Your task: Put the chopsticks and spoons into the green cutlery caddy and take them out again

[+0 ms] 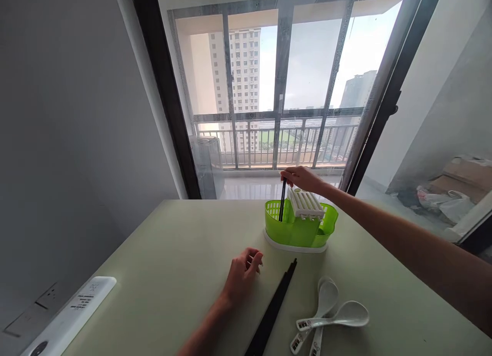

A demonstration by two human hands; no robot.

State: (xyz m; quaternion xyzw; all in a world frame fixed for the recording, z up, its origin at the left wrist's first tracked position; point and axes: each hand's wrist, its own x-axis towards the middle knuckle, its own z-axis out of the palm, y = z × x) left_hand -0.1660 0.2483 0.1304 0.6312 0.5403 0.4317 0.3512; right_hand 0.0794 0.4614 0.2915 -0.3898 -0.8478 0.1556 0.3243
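Your right hand (300, 177) pinches black chopsticks (283, 199) up top, so their ends reach down into the green cutlery holder (280, 233), right of center. Your left hand (244, 269), empty, curls loosely at lower middle.

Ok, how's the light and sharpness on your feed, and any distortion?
Head view: backlit by the window, sky nearly washed out, left wall dim; head view: the dark door frame leans steeply, probably wide-angle stretch; head view: the green basket looks fairly sharp, but the dark chopsticks on the table largely merge into one black shape.
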